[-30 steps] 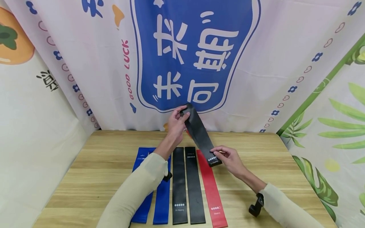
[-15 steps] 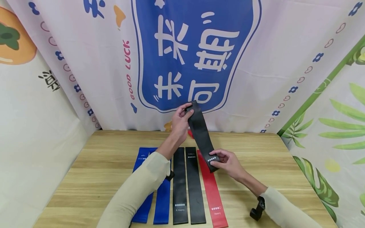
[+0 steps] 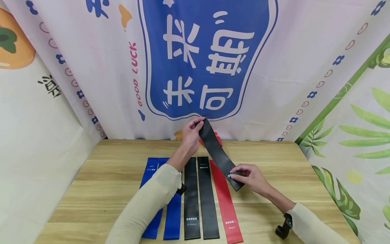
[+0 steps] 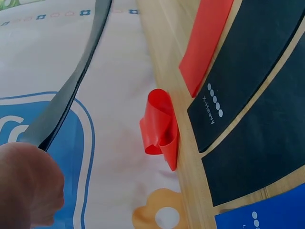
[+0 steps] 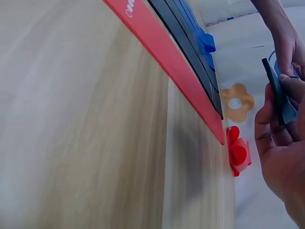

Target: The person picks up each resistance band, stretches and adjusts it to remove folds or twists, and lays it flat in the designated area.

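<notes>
A black resistance band (image 3: pixel 214 145) stretches slantwise between my two hands over the back part of the table. My left hand (image 3: pixel 191 136) pinches its upper end between thumb and fingers, in front of the curtain. Lower and to the right, my right hand (image 3: pixel 253 178) pinches the other end, thumb covering most of the white dots. Beneath that end lies a flat red band (image 3: pixel 226 206) marked Heavy. Two more black bands (image 3: pixel 192 193) lie beside it, then two blue bands (image 3: pixel 173 217), partly hidden by my left sleeve.
A crumpled red band (image 4: pixel 159 124) lies at the table's back edge, against the printed curtain (image 3: pixel 259 95). Bare wood (image 3: pixel 289 169) shows right of the row of bands. Each wrist carries a small black camera (image 3: pixel 284 228).
My left hand has dipped slightly, lowering the band's upper end. My right hand has shifted right and a little down with the lower end. The bands on the table stay put.
</notes>
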A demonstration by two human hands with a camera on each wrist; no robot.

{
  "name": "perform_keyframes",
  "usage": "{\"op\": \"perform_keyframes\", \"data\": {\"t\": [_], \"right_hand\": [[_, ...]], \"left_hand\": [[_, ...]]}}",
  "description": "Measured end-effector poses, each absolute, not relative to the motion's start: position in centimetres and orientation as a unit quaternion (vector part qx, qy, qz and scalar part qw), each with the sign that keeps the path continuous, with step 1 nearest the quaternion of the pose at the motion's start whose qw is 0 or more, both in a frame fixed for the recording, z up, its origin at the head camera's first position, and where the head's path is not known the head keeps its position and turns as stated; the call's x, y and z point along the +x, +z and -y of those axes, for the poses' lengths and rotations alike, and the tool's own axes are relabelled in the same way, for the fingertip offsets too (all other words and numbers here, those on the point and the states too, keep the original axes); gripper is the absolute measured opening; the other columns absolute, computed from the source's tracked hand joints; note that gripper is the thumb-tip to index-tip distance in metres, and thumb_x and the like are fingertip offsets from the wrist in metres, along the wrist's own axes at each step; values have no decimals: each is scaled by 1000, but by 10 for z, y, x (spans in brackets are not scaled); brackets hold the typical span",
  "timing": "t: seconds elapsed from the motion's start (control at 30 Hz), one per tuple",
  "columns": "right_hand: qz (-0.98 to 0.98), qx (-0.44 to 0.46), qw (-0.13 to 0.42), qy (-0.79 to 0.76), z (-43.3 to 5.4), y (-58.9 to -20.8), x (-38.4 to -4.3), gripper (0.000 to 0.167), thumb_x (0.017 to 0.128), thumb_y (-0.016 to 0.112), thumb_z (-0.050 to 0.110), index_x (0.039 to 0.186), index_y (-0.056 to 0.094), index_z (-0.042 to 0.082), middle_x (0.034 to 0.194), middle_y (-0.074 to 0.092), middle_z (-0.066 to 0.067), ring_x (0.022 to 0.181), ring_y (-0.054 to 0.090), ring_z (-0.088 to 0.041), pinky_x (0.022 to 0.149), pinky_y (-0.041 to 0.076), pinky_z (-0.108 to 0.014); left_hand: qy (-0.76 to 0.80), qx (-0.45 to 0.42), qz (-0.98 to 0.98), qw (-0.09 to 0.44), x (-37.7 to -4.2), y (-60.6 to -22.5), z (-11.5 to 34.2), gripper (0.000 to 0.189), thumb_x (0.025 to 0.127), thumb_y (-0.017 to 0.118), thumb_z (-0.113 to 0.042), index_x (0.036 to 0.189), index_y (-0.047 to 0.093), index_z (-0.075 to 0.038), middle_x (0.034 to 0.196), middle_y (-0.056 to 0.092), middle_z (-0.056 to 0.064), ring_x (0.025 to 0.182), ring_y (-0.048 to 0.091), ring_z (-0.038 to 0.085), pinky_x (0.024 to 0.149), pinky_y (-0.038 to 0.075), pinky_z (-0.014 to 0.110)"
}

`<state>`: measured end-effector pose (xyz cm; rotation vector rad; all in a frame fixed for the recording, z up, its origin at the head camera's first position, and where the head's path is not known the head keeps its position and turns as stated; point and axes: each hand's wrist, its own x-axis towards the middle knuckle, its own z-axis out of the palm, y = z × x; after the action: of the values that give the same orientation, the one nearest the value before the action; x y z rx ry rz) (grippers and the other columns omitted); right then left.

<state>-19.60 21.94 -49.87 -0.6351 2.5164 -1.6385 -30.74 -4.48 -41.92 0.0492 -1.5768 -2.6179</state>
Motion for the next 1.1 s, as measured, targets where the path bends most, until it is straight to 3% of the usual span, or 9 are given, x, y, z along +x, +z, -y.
{"op": "perform_keyframes", "data": {"t": [0.13, 0.37, 0.6, 0.83, 1.0, 1.1], "right_hand": [[-820, -207, 58, -531, -228, -499, -191, 18, 94, 82, 13, 111, 80, 10, 103, 76, -8, 77, 67, -17, 67, 60, -27], [-819, -207, 111, -524, -244, -497, -181, 20, 99, 76, 15, 118, 79, 9, 110, 75, -12, 82, 65, -15, 69, 57, -24], [-819, -217, 137, -512, -258, -496, -168, 20, 99, 75, 12, 119, 79, 8, 107, 77, -10, 80, 64, -11, 66, 55, -25], [-804, -233, 174, -518, -265, -501, -153, 23, 96, 78, 10, 118, 77, 5, 89, 71, -2, 73, 59, -6, 61, 51, -20], [-780, -240, 218, -535, -270, -507, -143, 26, 96, 78, 7, 120, 74, 0, 89, 72, -3, 75, 63, -6, 65, 55, -20], [-773, -240, 236, -538, -274, -511, -138, 26, 96, 78, 7, 120, 73, -1, 91, 73, -4, 77, 65, -6, 67, 56, -21]], "left_hand": [[-843, 29, 536, 31, -309, -424, 44, 24, 103, 67, -5, 125, 75, -1, 132, 68, 10, 119, 64, 24, 106, 55, 36], [-791, 21, 610, -35, -308, -438, 42, 30, 106, 62, -3, 129, 77, -15, 144, 60, 10, 122, 65, 30, 104, 57, 43], [-743, -23, 667, -45, -308, -454, 33, 36, 104, 62, 4, 132, 76, -14, 148, 60, 11, 121, 67, 32, 101, 58, 43], [-701, -67, 709, -34, -304, -465, 15, 30, 99, 67, 6, 125, 78, -6, 140, 64, 15, 110, 71, 29, 89, 63, 36], [-640, -82, 763, -46, -298, -472, 4, 24, 97, 72, 4, 118, 80, -4, 126, 70, 14, 90, 69, 16, 77, 61, 27], [-625, -80, 773, -81, -294, -475, 0, 25, 96, 72, 4, 119, 81, -6, 120, 73, 15, 78, 63, 12, 75, 61, 30]]}}
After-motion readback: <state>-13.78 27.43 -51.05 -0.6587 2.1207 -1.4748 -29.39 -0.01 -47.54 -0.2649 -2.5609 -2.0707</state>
